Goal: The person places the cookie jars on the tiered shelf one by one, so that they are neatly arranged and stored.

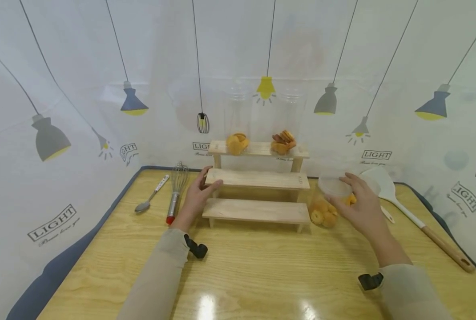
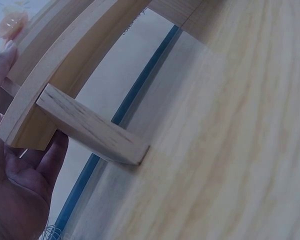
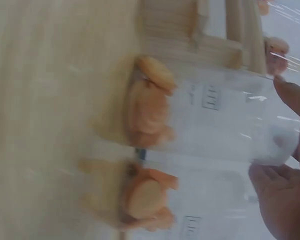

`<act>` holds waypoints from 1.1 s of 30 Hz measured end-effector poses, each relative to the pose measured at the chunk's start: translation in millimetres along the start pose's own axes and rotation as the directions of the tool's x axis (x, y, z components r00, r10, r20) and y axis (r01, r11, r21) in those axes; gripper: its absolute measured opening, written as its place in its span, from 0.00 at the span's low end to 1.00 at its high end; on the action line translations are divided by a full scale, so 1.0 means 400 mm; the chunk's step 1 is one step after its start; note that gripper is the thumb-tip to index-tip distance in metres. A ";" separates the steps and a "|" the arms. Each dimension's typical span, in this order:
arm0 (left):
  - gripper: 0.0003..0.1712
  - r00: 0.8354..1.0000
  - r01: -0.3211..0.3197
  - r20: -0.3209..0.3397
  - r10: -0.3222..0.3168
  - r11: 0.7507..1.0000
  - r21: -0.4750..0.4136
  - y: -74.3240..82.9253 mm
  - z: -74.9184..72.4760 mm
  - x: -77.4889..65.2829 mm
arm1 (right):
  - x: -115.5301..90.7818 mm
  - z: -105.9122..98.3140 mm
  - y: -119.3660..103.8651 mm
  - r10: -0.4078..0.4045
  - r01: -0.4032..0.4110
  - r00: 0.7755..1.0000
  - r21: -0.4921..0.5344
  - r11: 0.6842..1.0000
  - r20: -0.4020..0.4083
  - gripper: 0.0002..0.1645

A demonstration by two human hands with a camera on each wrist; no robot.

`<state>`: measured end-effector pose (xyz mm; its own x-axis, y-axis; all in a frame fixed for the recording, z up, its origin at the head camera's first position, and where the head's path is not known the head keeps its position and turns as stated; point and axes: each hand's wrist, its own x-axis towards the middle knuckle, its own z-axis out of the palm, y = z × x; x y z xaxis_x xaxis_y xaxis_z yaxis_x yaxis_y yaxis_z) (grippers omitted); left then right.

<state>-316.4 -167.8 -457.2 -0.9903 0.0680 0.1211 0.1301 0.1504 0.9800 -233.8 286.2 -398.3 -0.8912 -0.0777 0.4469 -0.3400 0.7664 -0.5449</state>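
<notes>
A three-tier wooden shelf stand (image 1: 258,179) is on the table. My left hand (image 1: 195,200) grips the left end of its middle tier, the thumb on top and the other fingers at the back. In the left wrist view, those fingers reach under the board (image 2: 45,75). Beside the stand's right end, my right hand (image 1: 360,206) holds a clear lidded jar (image 1: 323,215) of bread pieces by its top. The right wrist view shows the thumb and fingers around that jar's (image 3: 210,120) upper end. A second clear jar (image 3: 205,200) with bread is close by it.
Two tall clear jars of baked pieces (image 1: 237,144) (image 1: 284,143) stand on the top tier. Left lie a spoon (image 1: 151,195) and a whisk (image 1: 178,186). A long-handled white spatula (image 1: 416,218) lies right. A lamp-printed curtain (image 1: 162,66) hangs behind.
</notes>
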 end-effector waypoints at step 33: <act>0.47 1.000 0.014 0.007 -0.014 1.000 0.001 0.005 -0.002 -0.004 | -0.086 0.136 0.104 0.276 -0.297 0.955 0.413 0.861 0.111 0.46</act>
<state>-314.7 -168.3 -455.3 -0.9917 0.0727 0.1059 0.1160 0.1526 0.9815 -233.7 286.0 -475.2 -0.9781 0.0667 0.1971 -0.1518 0.4192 -0.8951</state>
